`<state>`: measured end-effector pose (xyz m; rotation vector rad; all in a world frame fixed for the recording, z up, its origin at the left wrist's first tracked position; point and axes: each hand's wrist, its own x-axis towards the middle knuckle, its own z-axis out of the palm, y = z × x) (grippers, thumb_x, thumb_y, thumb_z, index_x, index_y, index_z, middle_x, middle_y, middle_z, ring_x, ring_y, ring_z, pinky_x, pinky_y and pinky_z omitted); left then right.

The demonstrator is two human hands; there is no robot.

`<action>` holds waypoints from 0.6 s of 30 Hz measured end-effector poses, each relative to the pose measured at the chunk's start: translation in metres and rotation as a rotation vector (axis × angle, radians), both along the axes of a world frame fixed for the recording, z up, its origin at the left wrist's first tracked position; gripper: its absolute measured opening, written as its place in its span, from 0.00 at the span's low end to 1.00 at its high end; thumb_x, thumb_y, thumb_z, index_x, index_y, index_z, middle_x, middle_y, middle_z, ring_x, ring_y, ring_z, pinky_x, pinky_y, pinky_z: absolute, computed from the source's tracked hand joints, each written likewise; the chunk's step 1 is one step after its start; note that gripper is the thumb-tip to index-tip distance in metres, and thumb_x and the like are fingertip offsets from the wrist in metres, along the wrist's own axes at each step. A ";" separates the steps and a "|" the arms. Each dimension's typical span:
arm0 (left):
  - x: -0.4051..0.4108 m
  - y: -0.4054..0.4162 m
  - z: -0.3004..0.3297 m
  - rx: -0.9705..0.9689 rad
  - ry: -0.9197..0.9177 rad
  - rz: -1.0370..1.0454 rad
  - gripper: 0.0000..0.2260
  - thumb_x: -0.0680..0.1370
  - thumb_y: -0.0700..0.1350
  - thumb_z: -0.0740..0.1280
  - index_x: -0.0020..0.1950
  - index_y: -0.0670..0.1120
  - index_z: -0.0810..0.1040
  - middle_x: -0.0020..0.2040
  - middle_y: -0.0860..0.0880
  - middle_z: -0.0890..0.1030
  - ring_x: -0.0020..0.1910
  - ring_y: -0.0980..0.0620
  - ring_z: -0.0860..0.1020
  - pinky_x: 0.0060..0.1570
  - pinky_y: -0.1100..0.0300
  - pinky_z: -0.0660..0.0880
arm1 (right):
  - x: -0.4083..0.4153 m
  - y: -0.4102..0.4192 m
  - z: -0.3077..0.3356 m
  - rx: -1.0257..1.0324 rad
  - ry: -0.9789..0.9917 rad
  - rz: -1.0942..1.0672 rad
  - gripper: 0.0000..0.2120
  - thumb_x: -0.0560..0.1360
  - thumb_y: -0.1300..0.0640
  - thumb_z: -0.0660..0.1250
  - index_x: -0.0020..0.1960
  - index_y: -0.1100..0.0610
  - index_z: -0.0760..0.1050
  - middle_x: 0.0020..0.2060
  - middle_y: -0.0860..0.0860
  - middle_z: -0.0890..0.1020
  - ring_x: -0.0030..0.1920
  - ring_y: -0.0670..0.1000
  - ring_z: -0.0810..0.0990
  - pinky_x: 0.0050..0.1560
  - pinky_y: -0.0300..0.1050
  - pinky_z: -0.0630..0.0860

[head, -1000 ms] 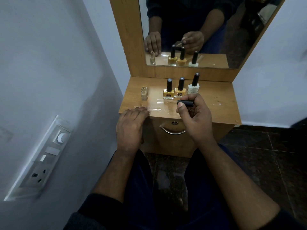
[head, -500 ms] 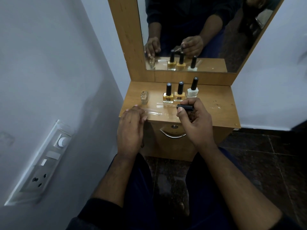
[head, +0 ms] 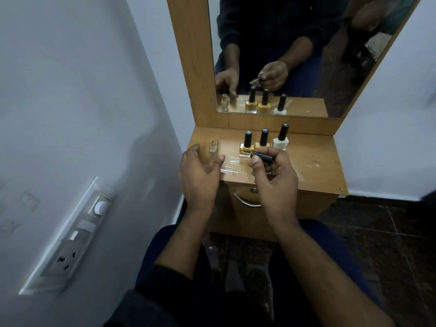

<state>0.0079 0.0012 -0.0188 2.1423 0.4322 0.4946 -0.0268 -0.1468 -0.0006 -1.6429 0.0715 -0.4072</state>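
My right hand (head: 274, 178) pinches a black nail polish cap (head: 263, 157) with its brush, held sideways above the wooden dressing table (head: 313, 168). An uncapped beige nail polish bottle (head: 213, 151) stands at the table's left. My left hand (head: 198, 172) hovers beside that bottle with relaxed, slightly curved fingers and holds nothing; thumb and fingers lie either side of it without a grip. Two yellow bottles (head: 246, 147) (head: 263, 142) and a white bottle (head: 280, 140), all with black caps, stand in a row at the back.
A mirror (head: 283, 55) in a wooden frame rises behind the table and reflects the hands and bottles. A white wall with a switch and socket panel (head: 70, 237) runs along the left. The table has a drawer handle (head: 246, 200). Dark tiled floor lies to the right.
My left hand has lifted off the table's front edge and moved forward and left to the uncapped bottle. My right hand has kept hold of the cap and risen slightly.
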 end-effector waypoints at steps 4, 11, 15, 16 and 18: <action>0.010 -0.004 0.012 0.092 0.045 0.047 0.28 0.75 0.60 0.75 0.70 0.47 0.78 0.66 0.49 0.80 0.67 0.48 0.75 0.67 0.46 0.73 | -0.005 0.000 0.002 -0.008 0.009 0.011 0.09 0.81 0.56 0.70 0.60 0.49 0.78 0.51 0.43 0.84 0.51 0.45 0.83 0.51 0.44 0.83; 0.013 -0.006 0.020 0.036 0.023 0.073 0.16 0.79 0.52 0.72 0.64 0.48 0.84 0.59 0.48 0.83 0.58 0.48 0.78 0.62 0.43 0.76 | -0.011 -0.006 0.006 -0.039 -0.005 0.017 0.10 0.81 0.58 0.70 0.62 0.54 0.79 0.53 0.44 0.84 0.50 0.43 0.82 0.48 0.35 0.79; -0.015 -0.007 0.035 -0.011 -0.110 0.017 0.12 0.80 0.48 0.73 0.61 0.46 0.85 0.58 0.50 0.83 0.54 0.55 0.79 0.56 0.65 0.77 | -0.020 -0.013 0.021 -0.056 -0.043 0.015 0.09 0.81 0.58 0.70 0.61 0.52 0.79 0.51 0.43 0.83 0.50 0.44 0.82 0.47 0.33 0.77; -0.027 -0.008 0.039 -0.018 -0.124 -0.008 0.12 0.79 0.47 0.73 0.61 0.46 0.85 0.58 0.51 0.83 0.51 0.58 0.79 0.51 0.75 0.72 | -0.023 -0.014 0.028 -0.055 -0.065 0.019 0.09 0.81 0.58 0.71 0.60 0.52 0.79 0.50 0.43 0.83 0.50 0.44 0.82 0.47 0.34 0.78; -0.053 -0.011 0.048 -0.020 -0.123 -0.049 0.13 0.78 0.46 0.75 0.62 0.45 0.84 0.58 0.53 0.83 0.48 0.63 0.78 0.45 0.81 0.68 | -0.032 -0.016 0.044 -0.030 -0.118 0.046 0.09 0.80 0.59 0.71 0.59 0.51 0.80 0.48 0.43 0.84 0.48 0.48 0.83 0.46 0.37 0.79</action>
